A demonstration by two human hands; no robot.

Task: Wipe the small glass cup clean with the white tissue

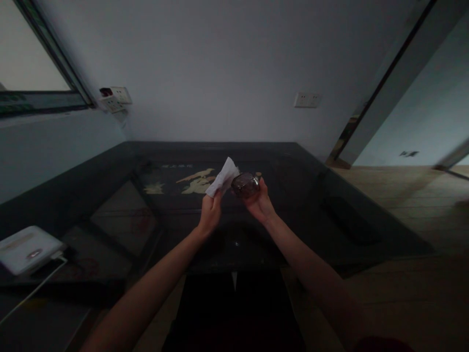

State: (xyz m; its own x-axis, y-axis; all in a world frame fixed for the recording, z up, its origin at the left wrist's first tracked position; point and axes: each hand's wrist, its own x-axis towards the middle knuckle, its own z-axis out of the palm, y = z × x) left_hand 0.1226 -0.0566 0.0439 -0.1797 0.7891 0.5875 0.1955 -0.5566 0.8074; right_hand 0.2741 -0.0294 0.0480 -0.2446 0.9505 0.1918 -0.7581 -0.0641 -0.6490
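My left hand (210,213) is closed around a white tissue (223,178), whose free end sticks up and to the right. My right hand (258,201) grips a small dark rounded glass object (245,185), which looks like a lens of sunglasses. The tissue's tip touches the left side of that object. Both hands are held up above a dark glass table (340,215). The room is dim and the object's details are hard to make out.
A white device (26,248) with a white cable (34,290) lies on the table at the left. Pale bird-like decoration (197,182) shows under the glass. Wall sockets (307,99) sit on the back wall, more sockets (114,98) by the window. Wooden floor (414,220) lies right.
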